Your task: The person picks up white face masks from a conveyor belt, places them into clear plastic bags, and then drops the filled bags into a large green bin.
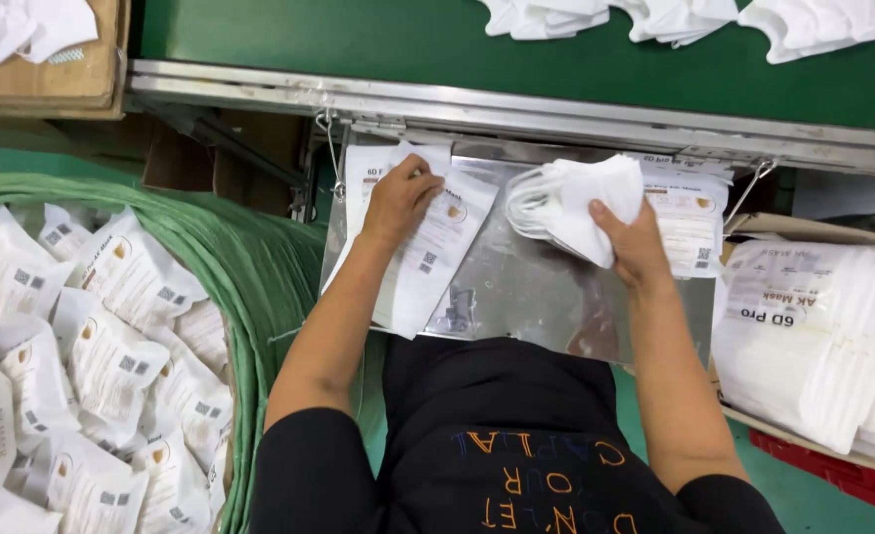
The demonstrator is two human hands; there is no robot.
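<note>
My left hand (398, 198) rests on a stack of flat white printed pouches (427, 267) lying on a shiny metal tray (526, 287), its fingers pinching the top pouch near its upper end. My right hand (633, 240) grips a bundle of folded white face masks (571, 205) with ear loops, held just above the tray's middle. A second pile of printed pouches (692, 222) lies at the tray's right end, partly behind the right hand.
A green woven sack (249, 267) at left holds several filled mask pouches (111, 346). A green conveyor belt (408, 40) with loose white masks (675, 18) runs along the top. A cardboard box (71, 84) stands top left; a box of packed masks (813, 326) stands at right.
</note>
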